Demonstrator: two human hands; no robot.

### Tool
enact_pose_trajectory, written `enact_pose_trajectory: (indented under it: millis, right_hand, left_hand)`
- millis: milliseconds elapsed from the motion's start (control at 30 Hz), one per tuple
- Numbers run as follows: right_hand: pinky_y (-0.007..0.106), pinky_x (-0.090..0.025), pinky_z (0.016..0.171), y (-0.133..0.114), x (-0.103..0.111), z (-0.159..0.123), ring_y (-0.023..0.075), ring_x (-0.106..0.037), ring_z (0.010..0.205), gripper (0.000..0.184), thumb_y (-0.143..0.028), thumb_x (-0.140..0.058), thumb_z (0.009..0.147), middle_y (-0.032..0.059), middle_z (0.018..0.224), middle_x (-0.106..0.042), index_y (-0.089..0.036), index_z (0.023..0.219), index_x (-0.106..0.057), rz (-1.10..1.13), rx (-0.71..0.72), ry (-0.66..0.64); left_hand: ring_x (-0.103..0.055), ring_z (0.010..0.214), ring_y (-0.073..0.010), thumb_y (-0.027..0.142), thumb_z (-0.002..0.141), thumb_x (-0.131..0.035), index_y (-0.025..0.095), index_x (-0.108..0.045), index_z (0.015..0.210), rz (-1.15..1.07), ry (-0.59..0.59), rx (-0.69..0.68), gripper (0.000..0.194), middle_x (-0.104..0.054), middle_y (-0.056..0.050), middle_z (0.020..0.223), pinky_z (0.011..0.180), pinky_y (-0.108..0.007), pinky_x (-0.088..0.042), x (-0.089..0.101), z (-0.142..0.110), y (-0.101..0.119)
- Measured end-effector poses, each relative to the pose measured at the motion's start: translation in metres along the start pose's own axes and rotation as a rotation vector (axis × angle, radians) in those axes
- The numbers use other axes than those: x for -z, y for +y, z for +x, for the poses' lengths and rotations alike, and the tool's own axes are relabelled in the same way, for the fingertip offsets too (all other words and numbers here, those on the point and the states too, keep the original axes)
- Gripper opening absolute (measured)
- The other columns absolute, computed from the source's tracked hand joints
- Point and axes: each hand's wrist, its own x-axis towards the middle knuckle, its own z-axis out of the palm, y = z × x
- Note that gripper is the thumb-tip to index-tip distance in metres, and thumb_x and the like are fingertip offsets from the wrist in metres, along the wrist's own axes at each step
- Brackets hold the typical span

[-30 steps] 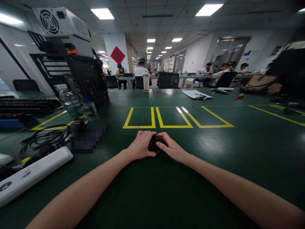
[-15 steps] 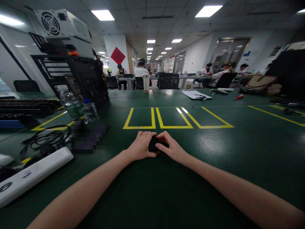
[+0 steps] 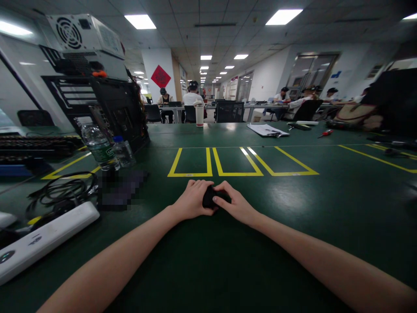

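A small, dark, rounded object [image 3: 208,198] lies between my hands, low over the green table [image 3: 208,261]; its kind I cannot make out. My left hand [image 3: 194,198] is wrapped round its left side, with the thumb below and the fingers over the top. From the right, my right hand [image 3: 235,202] grips it with thumb and bent index finger. Much of the object is hidden behind the fingers. Just beyond the hands, yellow tape outlines [image 3: 237,174] mark the table top.
On the left stand a black computer case [image 3: 120,108], plastic bottles [image 3: 97,143], coiled black cables [image 3: 61,191] and a white power strip [image 3: 48,243]. Farther back are a lidded cup [image 3: 200,115], a clipboard with paper [image 3: 267,130] and a red-handled tool [image 3: 325,133]. People sit at distant desks.
The view has shifted very slightly. Both hands keep the same hold on the dark object, with hardly any visible movement.
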Motion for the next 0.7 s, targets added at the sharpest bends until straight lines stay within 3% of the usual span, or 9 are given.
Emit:
enact_pose_trajectory:
  millis: [267,467,700]
  right_hand:
    - [0.036,-0.043,0.081,-0.0019,-0.0003,0.0011,0.0181,-0.051,0.092,0.022,-0.029,-0.045,0.083,0.004,0.099,-0.052,-0.021,0.103,-0.043,0.082,-0.103,-0.052]
    - [0.033,-0.044,0.073,-0.0051,0.001,-0.0028,0.0176,-0.05,0.083,0.026,-0.027,-0.054,0.077,0.0035,0.095,-0.05,-0.021,0.1,-0.044,-0.055,-0.002,-0.013]
    - [0.032,-0.044,0.076,-0.0026,-0.0007,0.0005,0.0166,-0.051,0.087,0.014,-0.028,-0.044,0.083,0.0026,0.093,-0.051,-0.021,0.096,-0.045,0.047,-0.048,0.014]
  left_hand:
    - [-0.049,0.099,-0.0251,0.038,0.062,-0.066,0.018,-0.037,0.116,-0.017,-0.013,0.007,0.064,-0.053,-0.008,0.109,0.087,-0.04,-0.031,0.0012,-0.0005,0.0007]
    - [-0.049,0.098,-0.0238,0.036,0.061,-0.067,0.018,-0.037,0.115,-0.032,-0.01,0.007,0.064,-0.053,-0.006,0.106,0.087,-0.039,-0.031,0.0,-0.0005,-0.0009]
    - [-0.049,0.099,-0.0241,0.039,0.064,-0.065,0.018,-0.037,0.117,-0.018,-0.011,0.0,0.064,-0.052,-0.008,0.11,0.087,-0.039,-0.031,0.001,-0.0008,0.0002]
